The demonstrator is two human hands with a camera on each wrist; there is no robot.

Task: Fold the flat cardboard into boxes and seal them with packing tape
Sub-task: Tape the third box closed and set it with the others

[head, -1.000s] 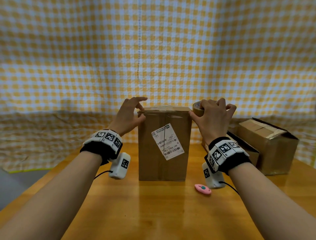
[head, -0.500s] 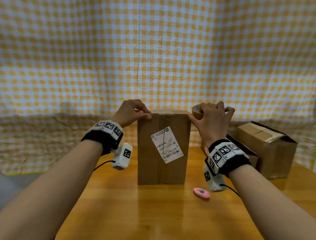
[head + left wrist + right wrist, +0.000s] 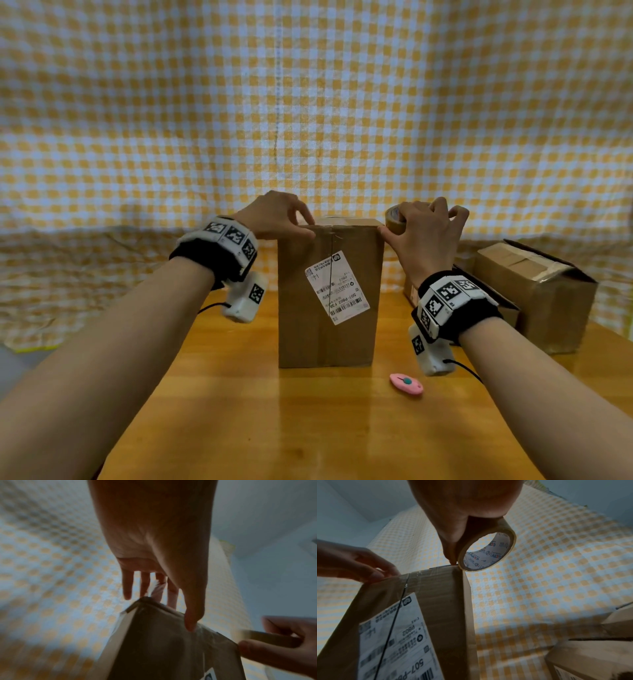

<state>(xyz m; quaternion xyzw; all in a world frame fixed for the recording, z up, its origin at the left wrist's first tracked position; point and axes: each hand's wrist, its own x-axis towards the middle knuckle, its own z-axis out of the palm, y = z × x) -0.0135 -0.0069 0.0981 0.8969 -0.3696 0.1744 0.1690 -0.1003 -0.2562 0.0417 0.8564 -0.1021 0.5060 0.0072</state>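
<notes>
1. You work at a glossy orange-brown wooden table [image 3: 308,428]; a yellow-and-white checked cloth [image 3: 308,120] hangs as a backdrop behind it and drapes down past the table's far edge.
2. A tall brown cardboard box with a white shipping label [image 3: 330,298] stands upright near the middle of the table, its top flaps down.
3. Your left hand [image 3: 274,216] rests at the box's top left edge, fingers extended and spread over the top, thumb tip on the upper front edge.
4. Your right hand [image 3: 426,236] grips a roll of tan packing tape [image 3: 488,550] just beside the box's top right corner, thumb pressed on that corner.
5. A small pink oval cutter with a teal button [image 3: 406,384] lies on the table, near the box's lower right.
6. Two more brown cardboard boxes [image 3: 534,291], lying on their sides, sit at the table's right.
7. A grey-white wall [image 3: 351,500] shows above the cloth in the wrist views.
</notes>
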